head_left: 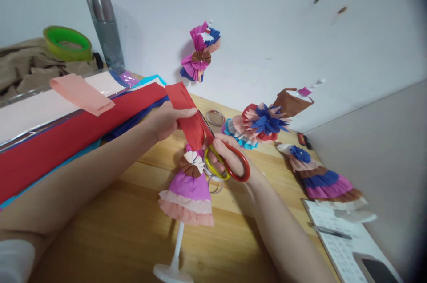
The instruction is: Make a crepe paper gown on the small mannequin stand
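Paper, red and folded into a short strip [182,98], is held up in front of me at the middle of the view, above a wooden table [140,229]. My left hand [168,120] grips it from the left side, thumb laid flat across its face, fingers mostly hidden behind. Its long axis slants from upper left, at the free top end, to lower right, where the other end hangs just above a small tiered paper dress [188,187] on a white stand [178,243]. My right hand [230,154] is closed around the red and yellow handles of a pair of scissors [246,168], to the lower right of the strip. The blades point up and to the left, nearly along the strip's own slant, and lie against its right edge, with the tip close by my left thumb. So the left hand is at the strip's middle, and the right hand is nearer its lower end. I cannot tell whether the blades are parted or how far the paper sits between them.
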{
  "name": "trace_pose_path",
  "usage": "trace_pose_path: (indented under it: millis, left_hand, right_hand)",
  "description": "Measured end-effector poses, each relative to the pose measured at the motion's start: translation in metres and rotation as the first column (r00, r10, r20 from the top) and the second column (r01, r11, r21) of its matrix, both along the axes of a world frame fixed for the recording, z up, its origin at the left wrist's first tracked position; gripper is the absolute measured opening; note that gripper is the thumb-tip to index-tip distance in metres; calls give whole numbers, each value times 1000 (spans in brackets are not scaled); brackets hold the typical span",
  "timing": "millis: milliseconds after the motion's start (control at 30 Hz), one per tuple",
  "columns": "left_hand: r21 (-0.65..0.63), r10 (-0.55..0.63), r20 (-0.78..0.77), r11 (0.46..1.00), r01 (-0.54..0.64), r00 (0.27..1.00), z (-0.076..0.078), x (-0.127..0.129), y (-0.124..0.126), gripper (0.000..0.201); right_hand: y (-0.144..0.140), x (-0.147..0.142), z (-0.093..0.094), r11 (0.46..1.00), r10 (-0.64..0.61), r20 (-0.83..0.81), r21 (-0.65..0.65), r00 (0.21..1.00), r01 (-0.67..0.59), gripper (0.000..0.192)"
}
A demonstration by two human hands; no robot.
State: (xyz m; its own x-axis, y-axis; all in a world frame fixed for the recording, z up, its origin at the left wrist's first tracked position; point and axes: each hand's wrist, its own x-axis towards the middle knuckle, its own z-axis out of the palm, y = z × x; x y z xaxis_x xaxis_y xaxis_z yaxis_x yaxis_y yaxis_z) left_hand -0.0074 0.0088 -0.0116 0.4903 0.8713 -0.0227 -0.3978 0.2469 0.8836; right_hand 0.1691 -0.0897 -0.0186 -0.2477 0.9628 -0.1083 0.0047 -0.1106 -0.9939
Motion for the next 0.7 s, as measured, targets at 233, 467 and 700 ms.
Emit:
trace_pose_path:
  millis: [233,467,700]
  left_hand:
    - [8,10,-36,1000,-10,999,4,-1,-1,31]
    - [38,-33,-41,999,34,999,0,-2,1,29]
    - [96,-106,-32,990,108,994,-3,-2,3,28]
  right_hand:
    - [-2,-1,2,999,34,-59,-12,998,-35,50]
    - [0,1,2,996,90,-83,4,992,-90,48]
    - [0,1,1,998,62,-92,12,994,-61,51]
